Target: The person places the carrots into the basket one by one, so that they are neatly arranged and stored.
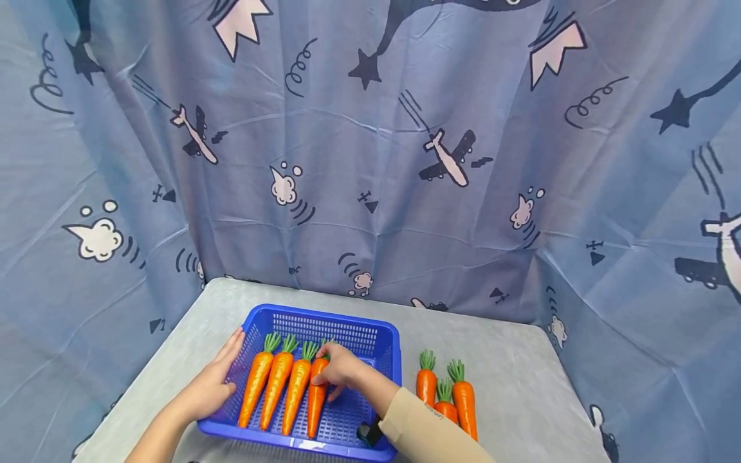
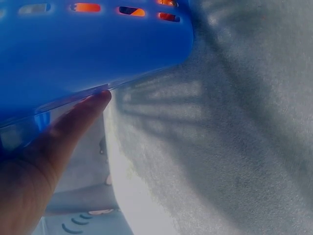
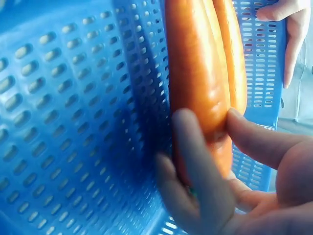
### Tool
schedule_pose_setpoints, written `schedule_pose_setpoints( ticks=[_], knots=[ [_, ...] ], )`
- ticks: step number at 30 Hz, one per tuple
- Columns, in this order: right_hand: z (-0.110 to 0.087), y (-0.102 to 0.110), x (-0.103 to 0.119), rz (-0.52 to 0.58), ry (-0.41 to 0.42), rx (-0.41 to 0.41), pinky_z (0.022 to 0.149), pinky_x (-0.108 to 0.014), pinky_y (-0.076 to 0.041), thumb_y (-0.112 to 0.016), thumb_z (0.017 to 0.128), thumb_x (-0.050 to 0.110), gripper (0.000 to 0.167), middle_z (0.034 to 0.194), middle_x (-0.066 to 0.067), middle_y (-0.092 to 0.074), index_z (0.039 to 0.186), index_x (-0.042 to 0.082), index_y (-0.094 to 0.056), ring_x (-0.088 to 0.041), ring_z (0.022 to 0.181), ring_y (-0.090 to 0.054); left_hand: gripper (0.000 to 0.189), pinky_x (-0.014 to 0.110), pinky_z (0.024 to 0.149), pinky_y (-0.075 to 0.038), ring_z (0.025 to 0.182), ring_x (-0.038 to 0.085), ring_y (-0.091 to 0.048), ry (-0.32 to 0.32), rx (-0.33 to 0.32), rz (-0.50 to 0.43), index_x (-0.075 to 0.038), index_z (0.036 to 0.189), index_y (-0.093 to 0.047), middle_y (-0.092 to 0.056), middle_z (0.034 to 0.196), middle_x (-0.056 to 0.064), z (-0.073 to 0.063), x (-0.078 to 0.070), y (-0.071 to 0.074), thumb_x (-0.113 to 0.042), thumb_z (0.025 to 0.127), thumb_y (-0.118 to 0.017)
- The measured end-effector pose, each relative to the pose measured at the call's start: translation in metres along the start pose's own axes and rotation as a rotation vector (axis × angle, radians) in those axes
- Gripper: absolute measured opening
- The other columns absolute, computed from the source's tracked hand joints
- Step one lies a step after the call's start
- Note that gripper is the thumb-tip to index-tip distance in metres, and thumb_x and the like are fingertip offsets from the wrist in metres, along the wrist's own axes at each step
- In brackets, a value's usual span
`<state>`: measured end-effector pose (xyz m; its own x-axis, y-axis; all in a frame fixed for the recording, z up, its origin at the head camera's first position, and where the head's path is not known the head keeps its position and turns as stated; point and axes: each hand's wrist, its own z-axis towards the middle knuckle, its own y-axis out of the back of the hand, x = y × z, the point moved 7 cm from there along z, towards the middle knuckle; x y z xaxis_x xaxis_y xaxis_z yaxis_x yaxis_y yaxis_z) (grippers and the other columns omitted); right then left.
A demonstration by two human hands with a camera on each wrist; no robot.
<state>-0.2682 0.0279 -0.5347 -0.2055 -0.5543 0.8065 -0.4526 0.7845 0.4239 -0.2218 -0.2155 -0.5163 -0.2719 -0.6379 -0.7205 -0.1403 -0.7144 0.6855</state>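
A blue perforated plastic basket [image 1: 336,314] sits on the table with several orange carrots [image 1: 255,389] side by side in it, green tops toward the far wall. My right hand [image 1: 344,370] reaches into the basket and grips the rightmost carrot [image 1: 315,406] near its leafy end. In the right wrist view, thumb and fingers lie on opposite sides of that carrot [image 3: 193,54]; its green top is mostly hidden by the fingers. My left hand [image 1: 207,390] holds the basket's left wall, thumb inside and fingers outside. One finger [image 2: 80,115] lies along the basket's edge in the left wrist view.
Three more carrots [image 1: 465,402] lie on the light grey table [image 1: 521,386] right of the basket, partly covered by my right sleeve [image 1: 428,424]. A blue patterned curtain [image 1: 370,161] hangs behind the table and on both sides.
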Motion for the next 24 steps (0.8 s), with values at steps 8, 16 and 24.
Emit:
schedule_pose_setpoints(
  ticks=[8, 16, 24],
  knots=[
    [0.002, 0.017, -0.002, -0.105, 0.017, -0.041, 0.058, -0.051, -0.061, -0.080, 0.080, 0.001, 0.049, 0.110, -0.018, -0.059, 0.125, 0.006, -0.060, -0.030, 0.082, -0.066, 0.093, 0.058, 0.119, -0.015, 0.153, 0.045, -0.014, 0.027, 0.023, 0.053, -0.003, 0.162, -0.012, -0.002, 0.170, 0.015, 0.015, 0.001, -0.006, 0.014, 0.081, -0.055],
    [-0.005, 0.033, 0.003, -0.141, 0.045, -0.126, 0.055, -0.047, -0.061, -0.081, 0.080, 0.002, 0.055, 0.126, -0.026, -0.059, 0.130, 0.006, -0.060, -0.031, 0.084, -0.065, 0.091, 0.059, 0.120, -0.015, 0.153, 0.045, -0.011, 0.048, 0.034, 0.041, -0.001, 0.161, -0.010, 0.000, 0.170, 0.018, 0.012, -0.002, -0.004, 0.015, 0.082, -0.053],
    [-0.031, 0.047, 0.016, -0.096, 0.141, -0.138, 0.064, -0.046, -0.062, -0.081, 0.083, 0.011, 0.054, 0.129, -0.031, -0.058, 0.132, 0.007, -0.059, -0.035, 0.092, -0.067, 0.092, 0.057, 0.121, -0.014, 0.154, 0.043, -0.012, 0.059, 0.025, 0.062, -0.002, 0.161, -0.011, -0.002, 0.170, 0.017, 0.003, 0.007, 0.001, 0.013, 0.081, -0.054]
  ],
)
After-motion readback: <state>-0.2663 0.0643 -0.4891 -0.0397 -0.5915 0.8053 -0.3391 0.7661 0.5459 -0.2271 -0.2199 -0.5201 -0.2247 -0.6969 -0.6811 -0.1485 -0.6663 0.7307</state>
